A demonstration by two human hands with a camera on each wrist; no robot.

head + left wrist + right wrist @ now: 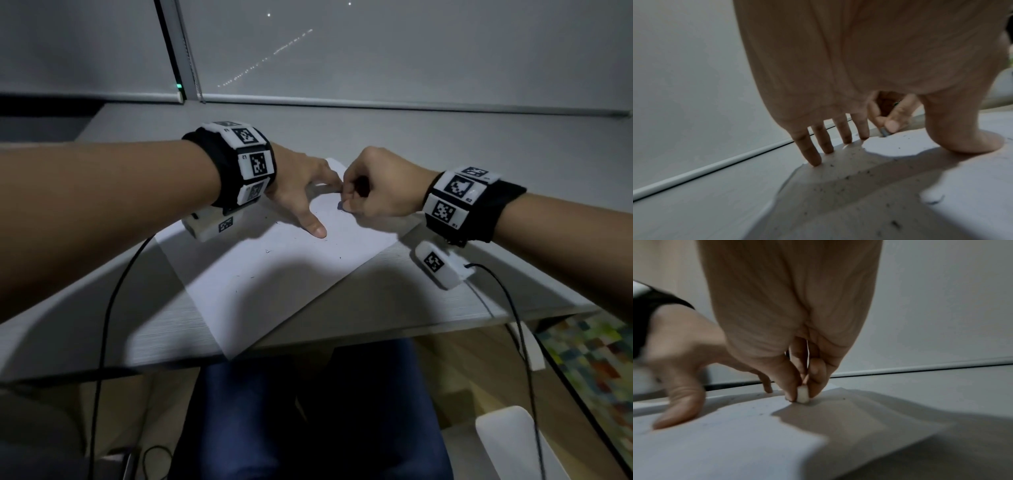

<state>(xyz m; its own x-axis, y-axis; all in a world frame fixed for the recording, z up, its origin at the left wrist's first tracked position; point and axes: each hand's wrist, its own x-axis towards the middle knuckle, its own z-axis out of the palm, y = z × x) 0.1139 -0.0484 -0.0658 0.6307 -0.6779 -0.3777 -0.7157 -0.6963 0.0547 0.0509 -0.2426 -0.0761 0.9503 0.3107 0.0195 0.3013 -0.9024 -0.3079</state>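
A white sheet of paper (274,270) lies slanted on the grey desk (411,301), dotted with small dark crumbs. My left hand (301,192) presses on the sheet's far part with spread straight fingers (809,152) and thumb (317,230). My right hand (373,190) pinches a small white eraser (802,394) between thumb and fingers, its end touching the paper close to the left hand's fingertips. In the left wrist view the eraser (885,131) shows as a small grey tip under the right thumb.
The desk's near edge (308,342) runs above a blue chair seat (308,411). Black cables (106,325) hang from both wrist cameras. A window sill and blind (376,102) bound the desk's far side. A colourful mat (596,359) lies on the floor at right.
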